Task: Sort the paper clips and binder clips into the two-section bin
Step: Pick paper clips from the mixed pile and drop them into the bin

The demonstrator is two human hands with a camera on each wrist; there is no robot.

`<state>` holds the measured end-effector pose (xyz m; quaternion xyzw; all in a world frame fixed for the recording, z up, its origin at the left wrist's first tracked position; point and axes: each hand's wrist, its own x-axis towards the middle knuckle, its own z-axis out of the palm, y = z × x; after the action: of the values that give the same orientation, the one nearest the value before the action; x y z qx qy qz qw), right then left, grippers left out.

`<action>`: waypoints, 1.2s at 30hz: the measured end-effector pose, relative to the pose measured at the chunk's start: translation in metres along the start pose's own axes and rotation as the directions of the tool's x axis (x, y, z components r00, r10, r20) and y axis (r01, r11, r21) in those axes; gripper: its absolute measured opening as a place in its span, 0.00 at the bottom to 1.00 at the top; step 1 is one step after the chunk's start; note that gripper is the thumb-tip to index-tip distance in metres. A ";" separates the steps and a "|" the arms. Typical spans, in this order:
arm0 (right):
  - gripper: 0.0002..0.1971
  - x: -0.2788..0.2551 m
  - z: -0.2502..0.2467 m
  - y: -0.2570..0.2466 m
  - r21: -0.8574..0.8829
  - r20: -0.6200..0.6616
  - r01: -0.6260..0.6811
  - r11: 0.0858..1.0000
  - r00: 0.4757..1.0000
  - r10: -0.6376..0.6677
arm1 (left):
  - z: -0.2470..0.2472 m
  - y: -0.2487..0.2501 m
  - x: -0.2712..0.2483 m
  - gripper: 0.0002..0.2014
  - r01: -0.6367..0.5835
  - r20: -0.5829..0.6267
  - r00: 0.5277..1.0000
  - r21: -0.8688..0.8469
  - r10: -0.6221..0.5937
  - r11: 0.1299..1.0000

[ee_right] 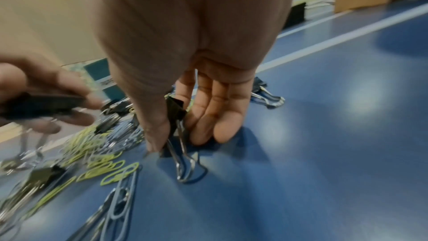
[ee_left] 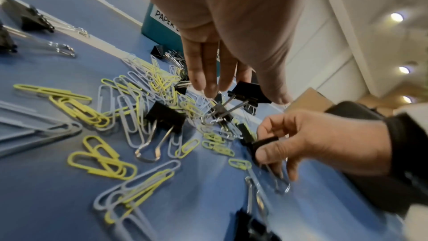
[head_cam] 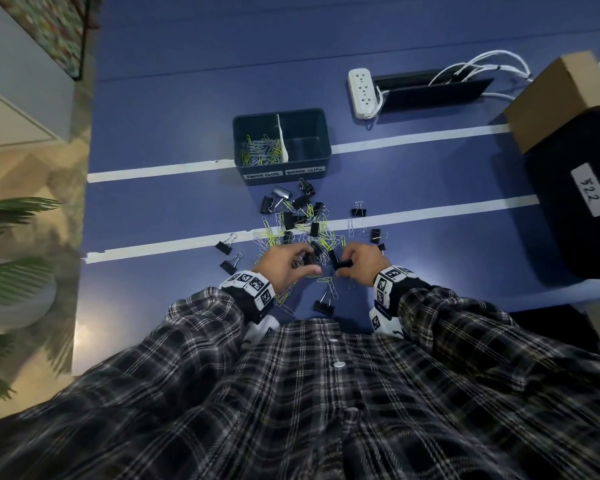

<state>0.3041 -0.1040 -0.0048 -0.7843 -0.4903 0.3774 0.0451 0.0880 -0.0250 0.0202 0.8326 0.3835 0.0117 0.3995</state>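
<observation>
Both hands down in the clip pile, each pinching a black binder clip.

Blue table [head_cam: 187, 98] carries all. Two-section bin [head_cam: 282, 168] sits well beyond the fingertips: paper clips in its left section, right section looks bare. Loose pile [head_cam: 291, 230] of both kinds spreads from the bin's front to under the hands. Left hand [head_cam: 286, 263] grips a binder clip [ee_left: 251, 92] between thumb and fingers; right hand [head_cam: 362, 259] pinches another binder clip [ee_right: 174, 114], wire handles pointing down at the table.
</observation>
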 end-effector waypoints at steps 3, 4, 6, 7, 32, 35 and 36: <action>0.14 0.003 0.000 0.010 0.154 -0.034 -0.049 0.987 0.998 0.055 | -0.008 0.000 0.001 0.26 0.088 -0.051 0.994 -0.141 -0.096 0.986; 0.14 0.003 -0.001 0.013 0.203 -0.058 -0.061 0.977 0.996 0.074 | -0.012 -0.002 0.000 0.25 0.104 -0.069 0.991 -0.164 -0.116 0.981; 0.12 0.003 -0.005 0.019 0.309 -0.109 -0.098 0.946 0.984 0.138 | -0.019 -0.015 -0.002 0.25 0.153 -0.126 0.976 -0.180 -0.177 0.972; 0.12 0.004 -0.007 0.023 0.354 -0.150 -0.109 0.929 0.974 0.172 | -0.023 -0.023 -0.004 0.25 0.192 -0.167 0.962 -0.147 -0.216 0.970; 0.19 0.005 0.000 -0.003 -0.094 -0.213 0.235 0.968 0.945 -0.250 | -0.019 -0.058 -0.031 0.18 0.032 -0.058 0.998 0.380 -0.011 0.925; 0.27 0.005 0.013 -0.020 -0.183 -0.015 0.276 0.944 0.959 -0.283 | -0.001 -0.045 -0.021 0.21 -0.036 0.058 0.998 0.436 0.012 0.899; 0.29 0.005 0.016 -0.024 -0.201 0.001 0.268 0.942 0.962 -0.273 | 0.004 -0.044 -0.019 0.21 -0.019 0.064 0.998 0.460 -0.012 0.888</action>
<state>0.2774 -0.0920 -0.0086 -0.7151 -0.6281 0.3058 0.0243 0.0481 -0.0228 -0.0064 0.9042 0.3604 -0.1059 0.2031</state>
